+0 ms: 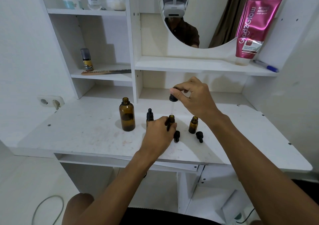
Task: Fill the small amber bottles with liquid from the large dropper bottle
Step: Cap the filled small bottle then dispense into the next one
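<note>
The white tabletop (86, 135) is scuffed and faintly stained. A large amber bottle (126, 116) stands on it uncapped, left of the other things. To its right three small ones stand in a row: a capped small bottle (149, 116) with a black dropper top, a middle small bottle (171, 119) and a right small bottle (193, 125), both open. Just in front of those two, a left dropper cap (177, 135) and a right dropper cap (199, 136), both black, lie on their sides.

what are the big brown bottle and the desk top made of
Large bottle: probably amber glass, glossy and translucent, light shows through its wall. Desk top: looks like white laminated board, matte and scuffed, with screw heads showing; core hidden.
</note>
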